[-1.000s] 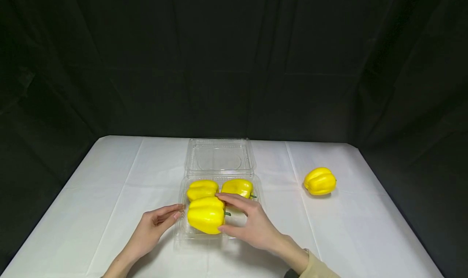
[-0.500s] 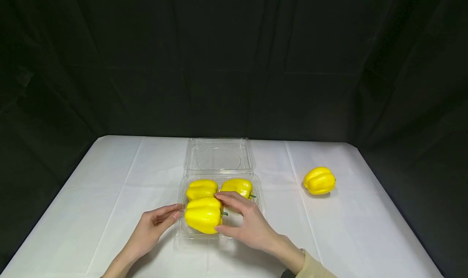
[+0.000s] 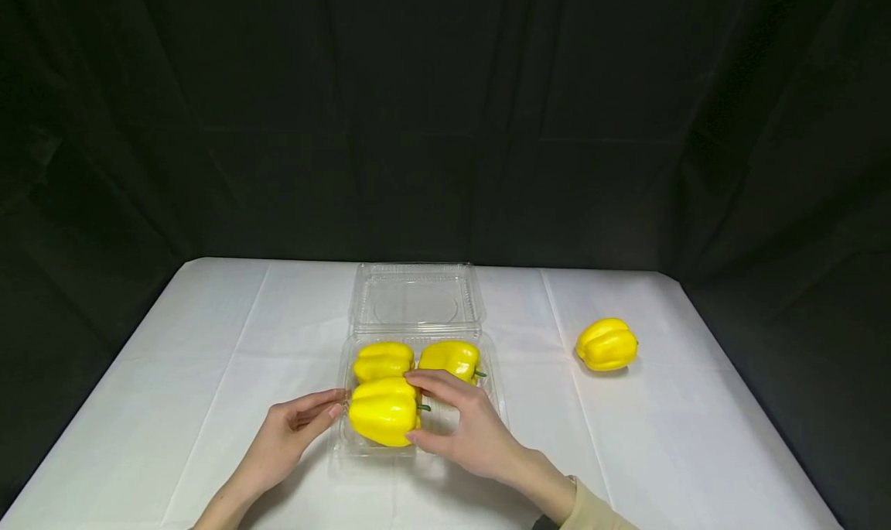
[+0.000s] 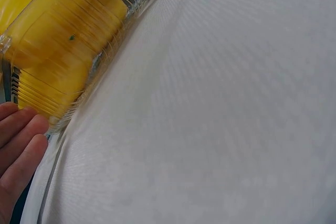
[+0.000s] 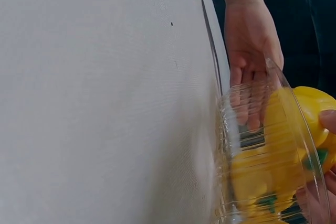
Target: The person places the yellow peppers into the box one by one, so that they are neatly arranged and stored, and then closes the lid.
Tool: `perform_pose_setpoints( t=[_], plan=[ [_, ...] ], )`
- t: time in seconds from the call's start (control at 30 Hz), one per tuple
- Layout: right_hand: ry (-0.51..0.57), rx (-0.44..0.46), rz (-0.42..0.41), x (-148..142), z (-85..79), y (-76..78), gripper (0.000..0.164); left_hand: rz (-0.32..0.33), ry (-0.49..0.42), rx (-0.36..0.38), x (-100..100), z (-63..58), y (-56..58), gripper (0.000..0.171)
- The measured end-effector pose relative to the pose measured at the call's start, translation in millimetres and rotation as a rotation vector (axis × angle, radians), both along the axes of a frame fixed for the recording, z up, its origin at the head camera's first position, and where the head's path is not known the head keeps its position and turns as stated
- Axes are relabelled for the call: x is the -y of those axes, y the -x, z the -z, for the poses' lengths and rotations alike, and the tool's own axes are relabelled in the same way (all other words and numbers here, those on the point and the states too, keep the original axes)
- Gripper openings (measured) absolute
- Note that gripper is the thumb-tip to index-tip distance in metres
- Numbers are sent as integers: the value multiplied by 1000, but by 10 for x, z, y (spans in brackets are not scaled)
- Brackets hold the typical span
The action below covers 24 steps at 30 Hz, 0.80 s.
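A clear plastic clamshell container (image 3: 423, 336) stands with its lid (image 3: 418, 294) folded back. Two yellow bell peppers, one at the back left (image 3: 383, 360) and one at the back right (image 3: 451, 357), lie inside. My right hand (image 3: 473, 429) grips a third yellow bell pepper (image 3: 383, 412) by its stem end, thumb in front and fingers behind. That pepper is at the container's front left, tilted, its stem pointing right. My left hand (image 3: 295, 433) touches the container's left side with fairly straight fingers (image 4: 23, 156); the right wrist view shows them through the clear wall.
Another yellow bell pepper (image 3: 607, 345) lies apart on the right of the white-covered table (image 3: 668, 422). Dark cloth (image 3: 445, 120) hangs behind and at both sides. A sleeve (image 3: 592, 507) covers the right forearm.
My right hand has shifted slightly left with the bell pepper, which now sits nearer the container's left wall. The left hand stays at the container's side.
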State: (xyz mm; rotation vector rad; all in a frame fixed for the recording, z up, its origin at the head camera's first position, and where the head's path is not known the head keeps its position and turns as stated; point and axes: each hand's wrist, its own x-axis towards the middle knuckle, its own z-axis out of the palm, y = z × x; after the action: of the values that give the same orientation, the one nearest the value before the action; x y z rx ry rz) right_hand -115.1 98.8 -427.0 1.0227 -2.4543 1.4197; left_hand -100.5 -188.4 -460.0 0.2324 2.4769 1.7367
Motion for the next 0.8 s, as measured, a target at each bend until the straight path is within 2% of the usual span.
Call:
perform_pose_setpoints(
  t=[0.57, 0.8],
  plan=[
    [-64, -86, 4, 21, 32, -24, 62, 1, -10, 2, -4, -17, -13, 36],
    [-116, -106, -18, 32, 31, -40, 61, 3, -20, 12, -3, -16, -14, 36]
  ],
)
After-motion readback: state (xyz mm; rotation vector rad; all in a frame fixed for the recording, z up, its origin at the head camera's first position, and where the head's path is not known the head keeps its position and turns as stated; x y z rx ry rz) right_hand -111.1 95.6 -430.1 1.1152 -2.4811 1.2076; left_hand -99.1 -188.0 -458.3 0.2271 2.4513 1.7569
